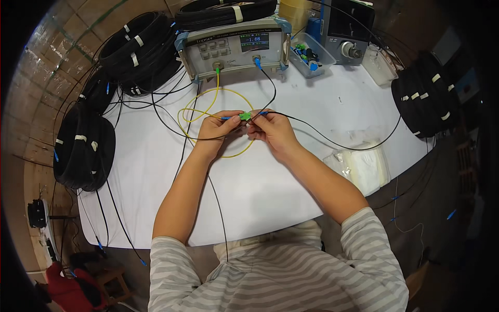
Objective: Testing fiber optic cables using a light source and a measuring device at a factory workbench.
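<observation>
- Head view: left hand [217, 126] pinches a blue-tipped connector [227, 118] against a green adapter [245, 115]; right hand [270, 127] pinches that adapter from its other side
- Yellow cable [208, 106] loops under both hands on the white bench [260, 177]
- Grey test meter [236, 48] stands beyond the hands; black cable coils [83, 145] lie left of the left hand

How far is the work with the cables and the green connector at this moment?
Done: a yellow cable and a black cable with a blue plug are already plugged into the grey test box, whose screen is lit. In hand: the left hand and the right hand hold a small green connector with blue plugs at it. Left: many black cable coils lie around the white table.
</observation>
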Action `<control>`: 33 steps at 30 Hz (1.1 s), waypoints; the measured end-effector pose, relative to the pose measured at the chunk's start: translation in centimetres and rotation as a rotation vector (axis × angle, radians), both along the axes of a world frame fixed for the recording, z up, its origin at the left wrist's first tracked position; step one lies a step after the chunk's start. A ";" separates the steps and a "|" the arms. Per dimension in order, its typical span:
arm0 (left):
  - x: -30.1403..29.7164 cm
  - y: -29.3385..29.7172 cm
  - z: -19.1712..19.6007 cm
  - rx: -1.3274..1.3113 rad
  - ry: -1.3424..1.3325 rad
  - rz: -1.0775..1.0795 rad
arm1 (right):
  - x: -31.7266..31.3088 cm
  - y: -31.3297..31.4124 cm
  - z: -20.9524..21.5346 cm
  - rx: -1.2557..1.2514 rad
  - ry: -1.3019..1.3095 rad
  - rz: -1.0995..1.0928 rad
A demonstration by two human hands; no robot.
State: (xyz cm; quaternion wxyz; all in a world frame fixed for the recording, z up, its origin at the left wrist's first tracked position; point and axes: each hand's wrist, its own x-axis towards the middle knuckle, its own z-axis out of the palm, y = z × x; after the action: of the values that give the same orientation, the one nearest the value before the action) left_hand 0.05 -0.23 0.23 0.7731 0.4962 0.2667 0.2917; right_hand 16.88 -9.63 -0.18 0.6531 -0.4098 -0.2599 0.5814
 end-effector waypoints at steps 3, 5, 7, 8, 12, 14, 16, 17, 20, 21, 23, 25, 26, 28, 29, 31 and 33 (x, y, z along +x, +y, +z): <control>0.0 0.1 0.0 0.018 0.017 -0.015 | 0.1 0.0 -0.2 0.009 0.024 0.003; 0.0 0.3 -0.1 0.033 0.021 -0.020 | 0.2 0.0 -0.1 0.007 0.037 0.011; -0.1 0.3 0.0 0.005 -0.014 -0.041 | 0.4 0.0 -0.2 0.011 0.069 0.040; -0.1 0.3 0.1 0.005 -0.014 -0.042 | 0.5 0.0 -0.2 0.011 0.069 0.039; -0.1 0.3 0.4 -0.009 -0.019 -0.050 | 1.2 0.4 -0.5 0.004 0.128 0.114; 0.1 0.4 0.3 -0.026 -0.018 -0.052 | 1.4 0.4 -0.5 -0.010 0.146 0.137; 0.2 0.4 0.1 -0.026 -0.055 -0.068 | 1.4 0.4 0.0 -0.030 0.140 0.137; 0.1 0.5 0.0 -0.026 -0.054 -0.067 | 1.4 0.4 -0.1 -0.030 0.141 0.138; 0.2 0.4 -0.1 -0.047 -0.066 -0.055 | 0.9 0.4 -0.1 -0.019 0.133 0.112; 0.4 0.3 -0.1 -0.027 -0.033 -0.016 | 0.5 0.3 0.1 -0.009 0.080 0.050; 0.6 0.1 -0.1 -0.006 0.001 0.025 | 0.0 0.5 0.0 0.001 0.027 -0.009; 1.0 -0.1 -0.2 0.009 0.030 0.073 | -0.3 0.7 -0.3 0.080 -0.106 -0.125; 1.2 -0.2 -0.3 0.009 0.029 0.073 | -0.3 0.7 -0.5 0.081 -0.107 -0.125; 1.4 -0.4 -0.4 0.041 0.053 0.127 | -0.3 0.7 -0.3 0.078 -0.241 -0.165; 1.4 -0.4 -0.5 0.041 0.053 0.128 | -0.4 0.7 -0.2 0.078 -0.241 -0.164; 1.5 -0.5 -0.6 0.037 0.060 0.151 | -0.7 0.7 -0.1 0.040 -0.282 -0.220; 1.5 -0.6 -0.5 0.045 0.069 0.156 | -0.7 0.7 -0.1 0.041 -0.289 -0.219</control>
State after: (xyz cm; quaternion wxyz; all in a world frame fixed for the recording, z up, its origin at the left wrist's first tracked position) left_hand 1.57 -0.79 -0.26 0.7269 0.5008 0.3247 0.3397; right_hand 16.19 -8.94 -0.29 0.6766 -0.5015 -0.3165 0.4365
